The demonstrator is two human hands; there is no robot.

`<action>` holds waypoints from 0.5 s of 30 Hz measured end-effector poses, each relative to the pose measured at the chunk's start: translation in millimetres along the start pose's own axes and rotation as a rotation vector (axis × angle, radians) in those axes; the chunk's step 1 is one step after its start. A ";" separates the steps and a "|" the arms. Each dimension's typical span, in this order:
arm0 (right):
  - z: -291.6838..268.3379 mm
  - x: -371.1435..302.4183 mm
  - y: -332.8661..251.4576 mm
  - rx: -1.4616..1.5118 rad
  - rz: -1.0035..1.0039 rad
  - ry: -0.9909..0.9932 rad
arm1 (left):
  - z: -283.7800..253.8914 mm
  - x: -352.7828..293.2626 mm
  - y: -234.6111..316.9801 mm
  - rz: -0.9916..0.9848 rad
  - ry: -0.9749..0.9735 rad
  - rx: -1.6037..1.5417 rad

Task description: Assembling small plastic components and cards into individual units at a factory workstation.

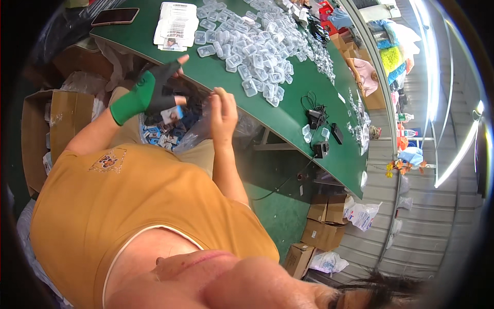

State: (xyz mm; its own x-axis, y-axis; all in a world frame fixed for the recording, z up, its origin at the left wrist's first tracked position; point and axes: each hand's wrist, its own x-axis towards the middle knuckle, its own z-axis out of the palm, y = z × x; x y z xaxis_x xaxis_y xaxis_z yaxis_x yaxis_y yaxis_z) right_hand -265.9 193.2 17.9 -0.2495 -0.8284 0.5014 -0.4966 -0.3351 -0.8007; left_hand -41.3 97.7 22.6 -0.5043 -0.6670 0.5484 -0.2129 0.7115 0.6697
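Note:
My left hand, in a green and black glove with bare fingertips, is at the table's near edge with its fingers spread. Just below its lower fingertip is a small blue-and-white packet with a picture on it; whether the finger touches it I cannot tell. To the right, my bare right hand is raised with its fingers stretched out and nothing visible in them. Beneath both hands a clear plastic bag at my lap holds many similar blue-and-white packets.
On the green table lie a heap of clear plastic cases, a stack of white printed cards, a phone and black adapters with cables. Cardboard boxes stand at left, more cartons at lower right. Another person sits beyond the table.

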 end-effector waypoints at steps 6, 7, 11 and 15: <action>-0.8 -5.4 8.1 0.100 0.103 -0.066 | -25.4 23.0 -89.9 0.073 0.155 0.545; -0.6 -5.5 6.7 0.055 0.072 -0.084 | -25.0 28.4 -93.0 0.094 0.164 0.635; 1.8 -4.8 3.8 0.041 0.073 -0.131 | -28.1 31.2 -99.2 -0.022 0.077 0.661; 8.5 -5.6 7.9 0.104 0.128 -0.158 | -25.8 29.9 -97.0 -0.100 -0.006 0.634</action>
State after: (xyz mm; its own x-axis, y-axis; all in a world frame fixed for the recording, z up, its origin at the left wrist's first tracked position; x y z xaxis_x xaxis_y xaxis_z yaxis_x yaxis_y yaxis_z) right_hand -261.4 191.3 6.0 -0.1676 -0.9243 0.3429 -0.3793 -0.2606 -0.8878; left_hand -14.2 3.1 -13.0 -0.4602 -0.7372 0.4947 -0.7120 0.6393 0.2905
